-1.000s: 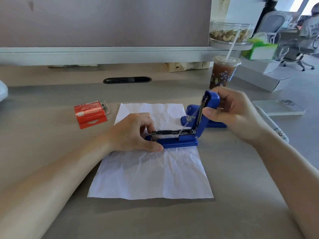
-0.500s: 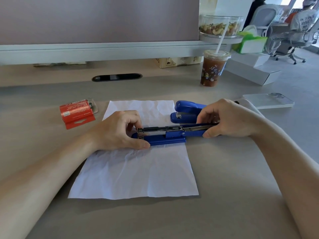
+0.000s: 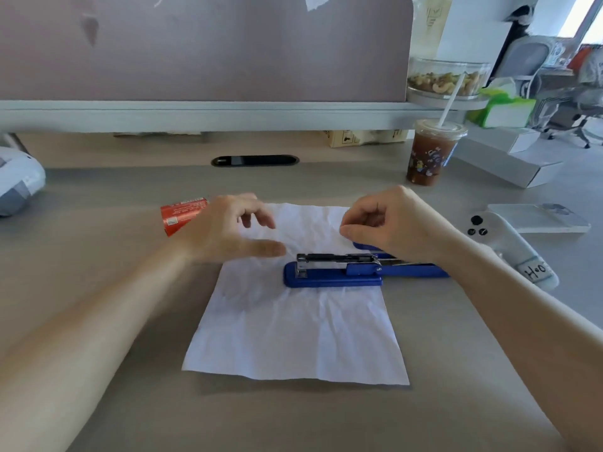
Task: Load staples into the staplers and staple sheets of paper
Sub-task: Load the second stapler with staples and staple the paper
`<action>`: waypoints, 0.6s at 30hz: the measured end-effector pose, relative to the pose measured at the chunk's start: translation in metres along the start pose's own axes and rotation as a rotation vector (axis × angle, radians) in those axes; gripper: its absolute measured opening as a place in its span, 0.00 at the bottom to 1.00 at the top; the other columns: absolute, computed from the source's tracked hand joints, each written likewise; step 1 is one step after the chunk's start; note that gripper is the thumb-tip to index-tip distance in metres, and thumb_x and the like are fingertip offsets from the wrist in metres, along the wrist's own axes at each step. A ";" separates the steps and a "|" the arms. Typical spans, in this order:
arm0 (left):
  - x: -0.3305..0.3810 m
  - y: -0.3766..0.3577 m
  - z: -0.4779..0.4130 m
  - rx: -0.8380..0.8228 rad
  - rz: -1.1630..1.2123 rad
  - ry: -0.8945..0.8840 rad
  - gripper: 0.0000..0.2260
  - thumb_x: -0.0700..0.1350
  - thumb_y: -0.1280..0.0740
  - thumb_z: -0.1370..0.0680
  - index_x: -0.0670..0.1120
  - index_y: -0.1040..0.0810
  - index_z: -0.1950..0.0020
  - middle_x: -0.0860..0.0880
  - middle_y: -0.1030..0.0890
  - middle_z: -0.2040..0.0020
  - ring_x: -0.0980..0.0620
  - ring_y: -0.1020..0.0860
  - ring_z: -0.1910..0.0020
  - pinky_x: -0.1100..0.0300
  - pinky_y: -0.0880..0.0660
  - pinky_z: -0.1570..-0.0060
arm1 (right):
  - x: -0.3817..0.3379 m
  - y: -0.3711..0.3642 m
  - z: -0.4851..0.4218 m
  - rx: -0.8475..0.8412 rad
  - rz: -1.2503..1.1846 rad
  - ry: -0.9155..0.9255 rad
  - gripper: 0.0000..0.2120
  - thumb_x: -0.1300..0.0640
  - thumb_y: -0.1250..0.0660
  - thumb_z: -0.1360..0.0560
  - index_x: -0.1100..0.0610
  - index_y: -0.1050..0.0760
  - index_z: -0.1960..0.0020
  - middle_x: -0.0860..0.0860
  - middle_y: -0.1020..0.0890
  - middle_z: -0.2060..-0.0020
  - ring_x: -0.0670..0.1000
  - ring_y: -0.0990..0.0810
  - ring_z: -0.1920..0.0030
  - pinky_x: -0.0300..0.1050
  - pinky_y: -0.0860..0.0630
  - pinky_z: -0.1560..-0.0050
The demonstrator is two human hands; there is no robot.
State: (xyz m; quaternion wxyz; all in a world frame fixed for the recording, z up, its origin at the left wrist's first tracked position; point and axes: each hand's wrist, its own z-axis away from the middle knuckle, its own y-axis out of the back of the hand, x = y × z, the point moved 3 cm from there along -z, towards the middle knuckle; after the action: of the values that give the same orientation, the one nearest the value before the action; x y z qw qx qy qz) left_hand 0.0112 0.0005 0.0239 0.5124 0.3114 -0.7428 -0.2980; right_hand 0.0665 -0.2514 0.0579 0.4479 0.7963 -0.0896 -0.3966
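The stapler (image 3: 332,272) lies opened flat on the paper (image 3: 293,337); whether staples are inside, I cannot tell. My left hand (image 3: 225,233) hovers with fingers spread, near the staple box (image 3: 181,215). My right hand (image 3: 391,223) is loosely curled and holds nothing. I judge that closing and stapling remain.
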 end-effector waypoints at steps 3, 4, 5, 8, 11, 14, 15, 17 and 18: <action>-0.032 0.026 -0.001 0.238 -0.112 0.120 0.23 0.67 0.31 0.40 0.54 0.22 0.53 0.58 0.25 0.53 0.60 0.25 0.59 0.58 0.25 0.54 | -0.032 -0.006 -0.027 -0.044 0.040 0.063 0.04 0.52 0.27 0.27 0.51 0.15 0.56 0.43 0.15 0.64 0.39 0.19 0.65 0.30 0.24 0.61; -0.043 0.033 0.000 0.298 -0.170 0.196 0.24 0.67 0.31 0.40 0.55 0.23 0.50 0.56 0.25 0.49 0.56 0.23 0.54 0.52 0.25 0.47 | -0.042 -0.009 -0.038 -0.047 0.041 0.077 0.04 0.52 0.28 0.27 0.51 0.15 0.56 0.42 0.15 0.64 0.39 0.19 0.65 0.29 0.25 0.62; -0.057 0.039 0.003 0.318 -0.225 0.281 0.27 0.68 0.31 0.40 0.56 0.25 0.47 0.55 0.25 0.45 0.52 0.23 0.47 0.48 0.27 0.41 | -0.050 -0.013 -0.048 -0.044 0.040 0.090 0.04 0.52 0.28 0.27 0.52 0.15 0.56 0.43 0.16 0.64 0.40 0.20 0.65 0.29 0.24 0.62; -0.083 0.043 0.013 0.247 -0.258 0.475 0.34 0.67 0.26 0.38 0.57 0.31 0.37 0.51 0.26 0.38 0.48 0.26 0.41 0.48 0.32 0.37 | -0.067 -0.032 -0.076 -0.033 0.024 0.109 0.04 0.54 0.28 0.27 0.53 0.15 0.57 0.43 0.16 0.65 0.39 0.21 0.66 0.29 0.26 0.65; -0.092 0.036 0.014 0.219 -0.195 0.504 0.32 0.61 0.25 0.34 0.55 0.31 0.34 0.52 0.24 0.42 0.48 0.25 0.42 0.53 0.33 0.42 | -0.069 -0.056 -0.092 0.000 -0.025 0.099 0.05 0.55 0.29 0.26 0.54 0.16 0.58 0.42 0.19 0.68 0.37 0.23 0.70 0.26 0.30 0.68; -0.096 0.038 0.011 0.262 -0.180 0.449 0.29 0.55 0.25 0.32 0.53 0.30 0.35 0.50 0.22 0.39 0.46 0.23 0.42 0.52 0.28 0.41 | -0.065 -0.075 -0.098 -0.022 0.006 0.094 0.06 0.57 0.31 0.25 0.55 0.15 0.55 0.43 0.19 0.67 0.38 0.23 0.67 0.28 0.30 0.66; -0.096 0.038 0.012 0.252 -0.172 0.433 0.28 0.54 0.24 0.32 0.52 0.30 0.35 0.49 0.22 0.39 0.46 0.23 0.43 0.51 0.27 0.42 | -0.063 -0.079 -0.098 -0.033 0.015 0.093 0.06 0.57 0.31 0.25 0.55 0.15 0.55 0.43 0.19 0.66 0.39 0.22 0.66 0.30 0.29 0.64; -0.094 0.038 0.011 0.228 -0.156 0.378 0.30 0.55 0.25 0.34 0.52 0.30 0.35 0.51 0.22 0.41 0.47 0.22 0.44 0.49 0.25 0.43 | -0.059 -0.083 -0.098 -0.048 0.020 0.083 0.07 0.58 0.32 0.25 0.55 0.15 0.53 0.43 0.19 0.65 0.42 0.21 0.64 0.33 0.26 0.60; -0.091 0.037 0.011 0.225 -0.150 0.337 0.31 0.54 0.25 0.34 0.52 0.30 0.34 0.52 0.22 0.41 0.47 0.22 0.44 0.48 0.25 0.43 | -0.057 -0.085 -0.098 -0.055 0.024 0.076 0.07 0.57 0.32 0.25 0.54 0.15 0.52 0.44 0.19 0.64 0.44 0.21 0.62 0.35 0.26 0.59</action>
State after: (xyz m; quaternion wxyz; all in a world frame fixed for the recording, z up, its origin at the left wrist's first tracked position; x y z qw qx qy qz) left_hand 0.0205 0.0953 -0.0039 0.5678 0.4666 -0.6498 -0.1940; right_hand 0.0801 -0.1105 0.0507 0.4777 0.7968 -0.0712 -0.3632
